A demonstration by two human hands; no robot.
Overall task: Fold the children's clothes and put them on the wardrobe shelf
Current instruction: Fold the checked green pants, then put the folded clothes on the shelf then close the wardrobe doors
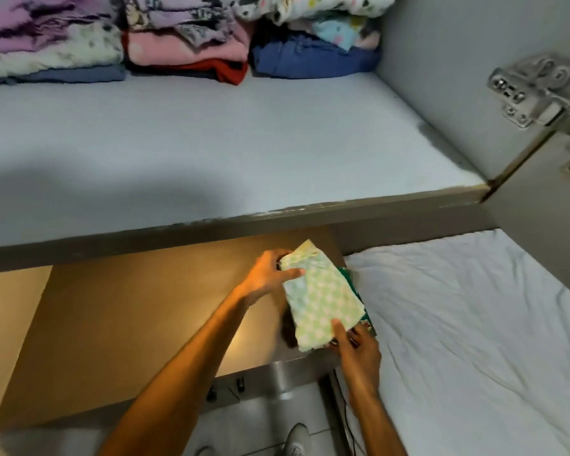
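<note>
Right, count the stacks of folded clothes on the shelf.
3, all along the back of the shelf: left stack, middle stack, right stack. The frame cuts their tops, and more may sit beyond the left edge.

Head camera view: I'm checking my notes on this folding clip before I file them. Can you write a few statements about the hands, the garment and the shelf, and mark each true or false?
1. Both hands hold the folded green-and-white checked garment: the left hand at its far end, the right hand at its near end. True.
2. The garment already lies on the wardrobe shelf. False: it is held below and in front of the shelf's front edge.
3. Folded stacks of clothes sit along the back of the shelf. True.
4. The front half of the shelf is packed with clothes. False: it is bare.
5. A white sheet lies to the right of the hands. True.
</note>
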